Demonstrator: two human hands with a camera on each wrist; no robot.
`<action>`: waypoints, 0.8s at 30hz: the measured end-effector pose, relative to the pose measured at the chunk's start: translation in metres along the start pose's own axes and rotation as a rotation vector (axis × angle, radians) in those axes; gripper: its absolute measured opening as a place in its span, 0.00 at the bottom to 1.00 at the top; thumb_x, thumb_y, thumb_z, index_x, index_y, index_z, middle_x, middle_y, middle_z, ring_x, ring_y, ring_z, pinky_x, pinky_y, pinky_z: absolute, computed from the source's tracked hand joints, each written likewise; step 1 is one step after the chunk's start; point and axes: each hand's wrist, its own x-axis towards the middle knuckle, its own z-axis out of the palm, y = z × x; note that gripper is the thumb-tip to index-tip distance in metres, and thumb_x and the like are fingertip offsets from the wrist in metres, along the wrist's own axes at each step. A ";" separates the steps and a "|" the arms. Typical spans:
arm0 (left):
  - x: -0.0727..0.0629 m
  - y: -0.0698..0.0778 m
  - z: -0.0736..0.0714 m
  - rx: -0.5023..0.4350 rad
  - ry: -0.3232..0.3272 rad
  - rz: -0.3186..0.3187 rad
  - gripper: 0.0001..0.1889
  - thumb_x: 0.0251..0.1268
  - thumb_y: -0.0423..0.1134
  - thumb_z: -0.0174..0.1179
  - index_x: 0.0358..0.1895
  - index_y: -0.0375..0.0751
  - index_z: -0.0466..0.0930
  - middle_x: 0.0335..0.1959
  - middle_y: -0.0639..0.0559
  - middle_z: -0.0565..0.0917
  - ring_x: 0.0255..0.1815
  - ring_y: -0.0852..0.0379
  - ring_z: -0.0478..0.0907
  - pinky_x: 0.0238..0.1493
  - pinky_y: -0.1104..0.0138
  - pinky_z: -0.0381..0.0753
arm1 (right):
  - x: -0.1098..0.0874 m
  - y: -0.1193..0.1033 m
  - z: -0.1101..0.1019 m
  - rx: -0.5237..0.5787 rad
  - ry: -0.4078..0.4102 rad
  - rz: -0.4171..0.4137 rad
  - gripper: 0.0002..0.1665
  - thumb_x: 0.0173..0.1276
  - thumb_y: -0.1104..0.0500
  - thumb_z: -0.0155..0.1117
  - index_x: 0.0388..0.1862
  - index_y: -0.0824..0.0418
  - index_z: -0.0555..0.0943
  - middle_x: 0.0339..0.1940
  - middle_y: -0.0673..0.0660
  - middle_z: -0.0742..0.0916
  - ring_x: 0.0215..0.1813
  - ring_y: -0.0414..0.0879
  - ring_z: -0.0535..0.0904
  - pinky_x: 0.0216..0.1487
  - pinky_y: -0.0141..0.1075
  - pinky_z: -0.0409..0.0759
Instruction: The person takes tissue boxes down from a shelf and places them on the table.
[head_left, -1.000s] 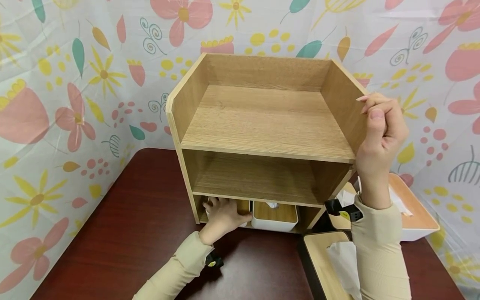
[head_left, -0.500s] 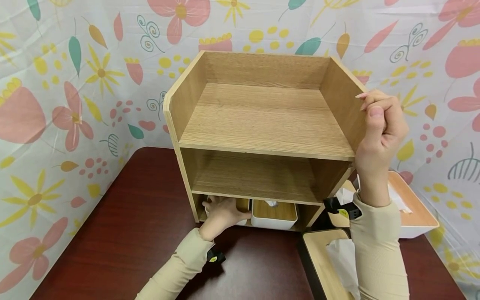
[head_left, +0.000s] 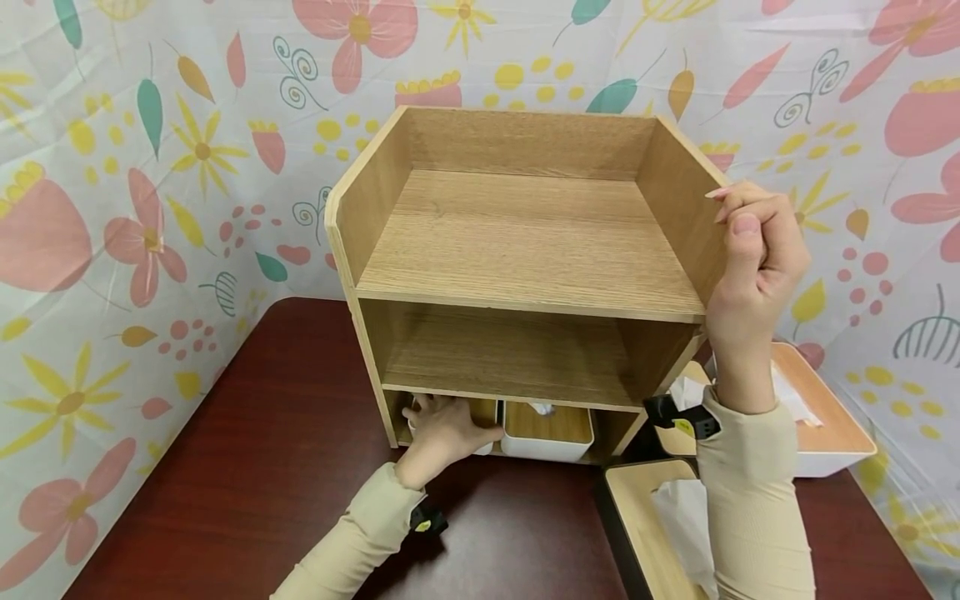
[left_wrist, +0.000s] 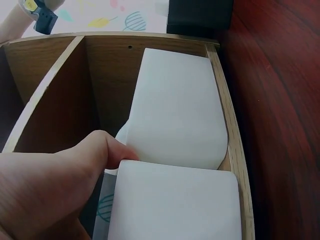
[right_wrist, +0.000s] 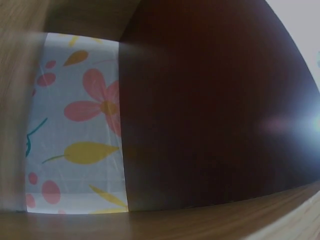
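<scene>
A wooden desktop shelf (head_left: 510,308) stands on the dark red table. In its bottom compartment sit two white boxes with wood-look lids, side by side: a left tissue box (head_left: 485,412) and a right tissue box (head_left: 551,433) with tissue showing. My left hand (head_left: 446,432) spans the left box from above, fingers spread toward its left side. In the left wrist view the thumb (left_wrist: 107,147) presses at the corner between the left box (left_wrist: 175,202) and the right one (left_wrist: 175,110). With curled fingers, my right hand (head_left: 761,254) holds the top edge of the shelf's right panel.
Right of the shelf, a black box with a wooden lid (head_left: 637,500) and tissue lies under my right forearm. Behind it a white box with an orange-wood lid (head_left: 813,392) stands near the table's right side. A floral curtain (head_left: 187,208) hangs behind.
Both hands keep their places on the left box and the shelf's panel. Only a slight shift of the head view shows.
</scene>
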 end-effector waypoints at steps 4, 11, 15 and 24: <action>-0.002 0.000 -0.001 0.008 0.001 -0.001 0.50 0.44 0.68 0.64 0.70 0.41 0.65 0.71 0.30 0.62 0.71 0.20 0.49 0.60 0.27 0.56 | 0.000 0.000 -0.001 0.006 0.004 0.001 0.14 0.61 0.72 0.43 0.15 0.68 0.66 0.24 0.51 0.76 0.36 0.48 0.74 0.54 0.39 0.73; -0.006 -0.003 0.000 0.005 0.012 0.017 0.49 0.42 0.67 0.66 0.69 0.42 0.67 0.73 0.31 0.60 0.71 0.19 0.48 0.58 0.26 0.56 | 0.000 -0.001 0.000 0.006 0.002 0.004 0.14 0.61 0.72 0.42 0.16 0.68 0.66 0.24 0.51 0.76 0.37 0.49 0.75 0.54 0.39 0.73; -0.007 -0.004 0.001 -0.004 -0.002 0.021 0.50 0.43 0.69 0.66 0.70 0.43 0.67 0.73 0.30 0.58 0.71 0.19 0.47 0.59 0.25 0.54 | 0.000 -0.001 0.000 0.013 -0.002 0.007 0.14 0.61 0.72 0.42 0.16 0.68 0.66 0.24 0.51 0.76 0.37 0.49 0.74 0.54 0.39 0.73; -0.008 -0.005 0.001 0.005 -0.012 0.017 0.54 0.42 0.71 0.66 0.71 0.42 0.64 0.74 0.31 0.58 0.72 0.20 0.46 0.60 0.27 0.56 | 0.000 -0.001 -0.001 0.010 0.001 0.009 0.14 0.61 0.72 0.42 0.16 0.68 0.66 0.24 0.51 0.75 0.36 0.48 0.73 0.54 0.40 0.73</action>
